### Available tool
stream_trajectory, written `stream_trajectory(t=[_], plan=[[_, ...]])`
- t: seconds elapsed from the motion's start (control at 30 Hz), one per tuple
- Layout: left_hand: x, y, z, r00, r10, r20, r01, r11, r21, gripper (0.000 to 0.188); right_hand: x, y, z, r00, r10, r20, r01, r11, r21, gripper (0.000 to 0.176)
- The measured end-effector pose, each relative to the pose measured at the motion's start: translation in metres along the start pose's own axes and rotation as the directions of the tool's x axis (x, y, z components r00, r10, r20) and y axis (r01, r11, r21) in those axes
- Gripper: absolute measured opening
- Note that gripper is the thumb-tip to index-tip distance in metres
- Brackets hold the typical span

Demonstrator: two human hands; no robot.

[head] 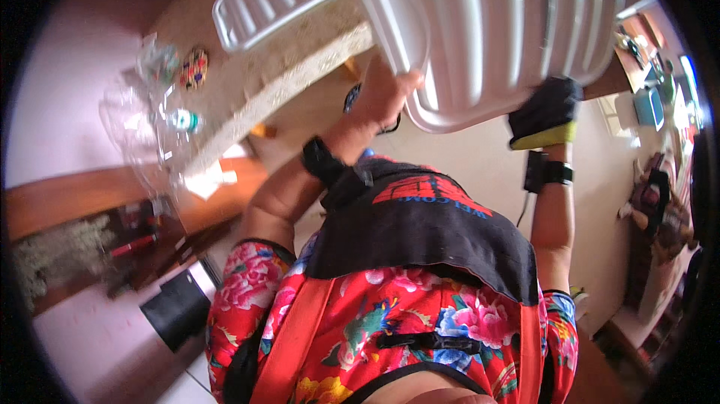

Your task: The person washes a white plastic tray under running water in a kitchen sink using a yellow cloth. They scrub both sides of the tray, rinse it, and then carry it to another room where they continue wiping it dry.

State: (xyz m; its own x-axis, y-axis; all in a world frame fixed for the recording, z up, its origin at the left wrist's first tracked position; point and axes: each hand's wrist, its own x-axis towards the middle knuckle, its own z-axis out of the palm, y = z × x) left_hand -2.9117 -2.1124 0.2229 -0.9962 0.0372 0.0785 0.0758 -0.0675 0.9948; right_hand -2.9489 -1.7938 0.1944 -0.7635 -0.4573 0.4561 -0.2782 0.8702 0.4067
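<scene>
A large white ribbed plastic lid or shallow tray [478, 27] is raised in front of me, tilted, its upper part cut off by the picture's edge. My left hand [388, 94] is bare and grips its lower left corner, with the thumb on the ribbed face. At the lower right edge is my right hand [545, 111], in a dark glove with a yellow cuff. Its fingers are blurred and partly lost against the plastic, but they appear closed on that edge. A second, similar ribbed lid or tray [281, 1] lies on a table beyond my left hand.
The table [292, 83] has a pale patterned cover. Clear plastic packaging [132, 111], a bottle [185, 120] and a patterned round item [194, 68] are at its left end. A black bin [177, 308] stands low left. Another person [661, 201] is at far right, near a blue container [648, 108].
</scene>
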Motion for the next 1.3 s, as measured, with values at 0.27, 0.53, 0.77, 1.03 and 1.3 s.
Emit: stream_trajectory(t=[0.27, 0.53, 0.77, 1.03, 1.3], plan=[[0.047, -0.033, -0.039, 0.980, -0.126, 0.153, 0.168, 0.938, -0.304, 0.034, -0.039, 0.065, 0.003, 0.939, 0.223, 0.263, -0.300, 0.904, 0.305, 0.027], [0.017, -0.077, 0.047, 0.976, -0.198, -0.095, 0.121, 0.845, -0.521, 0.028, -0.030, -0.047, 0.008, 0.948, 0.150, 0.282, -0.314, 0.605, 0.732, 0.026], [0.046, -0.072, 0.051, 0.967, -0.183, -0.179, 0.092, 0.900, -0.426, 0.027, -0.032, -0.103, 0.002, 0.941, 0.015, 0.339, -0.320, 0.366, 0.874, 0.026], [0.010, -0.085, -0.011, 0.983, -0.157, 0.099, 0.184, 0.903, -0.389, 0.030, 0.001, -0.030, -0.039, 0.991, 0.064, 0.114, -0.115, 0.842, 0.528, 0.026], [0.020, -0.115, -0.023, 0.915, -0.402, 0.018, 0.394, 0.885, -0.247, 0.054, 0.031, 0.007, -0.075, 0.995, -0.092, 0.036, 0.092, 0.996, -0.017, 0.025]])
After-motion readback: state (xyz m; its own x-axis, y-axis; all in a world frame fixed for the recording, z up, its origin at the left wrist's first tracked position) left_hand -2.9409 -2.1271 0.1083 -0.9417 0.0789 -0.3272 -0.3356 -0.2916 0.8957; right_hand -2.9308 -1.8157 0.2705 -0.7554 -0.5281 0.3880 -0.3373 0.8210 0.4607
